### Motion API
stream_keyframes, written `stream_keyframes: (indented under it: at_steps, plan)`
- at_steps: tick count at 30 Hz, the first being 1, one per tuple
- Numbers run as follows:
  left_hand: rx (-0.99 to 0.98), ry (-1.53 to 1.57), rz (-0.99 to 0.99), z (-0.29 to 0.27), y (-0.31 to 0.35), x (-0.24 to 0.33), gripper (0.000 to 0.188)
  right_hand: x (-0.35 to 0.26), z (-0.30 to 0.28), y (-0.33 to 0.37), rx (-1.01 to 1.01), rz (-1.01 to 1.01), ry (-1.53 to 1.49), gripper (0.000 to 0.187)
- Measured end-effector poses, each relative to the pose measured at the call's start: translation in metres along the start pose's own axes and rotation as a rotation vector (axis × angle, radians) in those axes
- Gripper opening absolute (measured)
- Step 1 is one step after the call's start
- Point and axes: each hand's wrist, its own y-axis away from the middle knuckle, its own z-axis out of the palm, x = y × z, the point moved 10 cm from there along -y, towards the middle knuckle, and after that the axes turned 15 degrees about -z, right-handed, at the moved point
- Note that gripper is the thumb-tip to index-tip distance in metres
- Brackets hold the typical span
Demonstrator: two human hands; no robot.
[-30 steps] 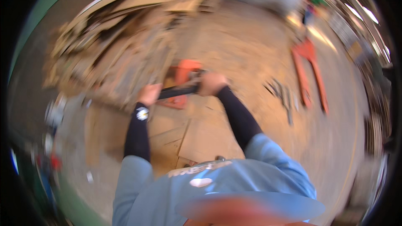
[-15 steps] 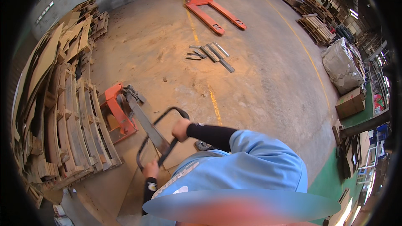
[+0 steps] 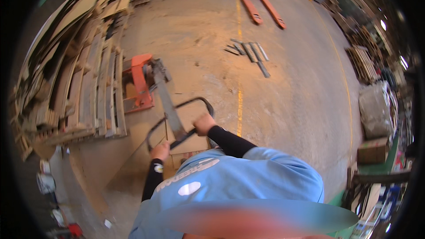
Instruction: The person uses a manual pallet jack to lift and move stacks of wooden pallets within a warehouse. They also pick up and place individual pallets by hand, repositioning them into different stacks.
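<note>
A pallet jack (image 3: 142, 82) with an orange body stands at the left, its forks hidden under a stack of wooden pallets (image 3: 88, 93). Its grey tiller slants toward me and ends in a black loop handle (image 3: 156, 128). My left hand (image 3: 160, 151) is wrapped round the near left corner of that loop. On the loop's right side, my right hand (image 3: 204, 124) is closed, with the arm reaching across from the right. Both forearms wear black sleeves. Sheets of flat cardboard (image 3: 119, 159) lie on the floor below the handle.
Ahead lies a small heap of metal bars (image 3: 254, 55) beside a yellow floor line. Beyond it stands a second orange pallet jack (image 3: 256, 0), with a person's legs behind. On the right are a large white sack (image 3: 375, 108) and a cardboard box (image 3: 372, 151).
The view has turned left, so the floor things sit farther right. The handle, still in both hands, appears farther right, and the pallet jack and pallets higher up.
</note>
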Motion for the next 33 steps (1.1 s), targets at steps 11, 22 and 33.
stream_keyframes:
  at_steps: [11,22,33]
  plan:
    - [0.122,0.456,0.068,-0.232,-0.054,-0.014,0.059,0.053,-0.177,-0.105,0.223,-0.061,0.02,0.024]
    - [0.024,-0.01,-0.008,0.014,-0.018,-0.042,0.063,-0.026,0.038,-0.025,0.056,0.019,-0.05,0.017]
    - [0.154,0.152,-0.158,-0.07,0.008,0.01,0.049,0.031,-0.035,-0.025,0.073,-0.133,0.009,0.026]
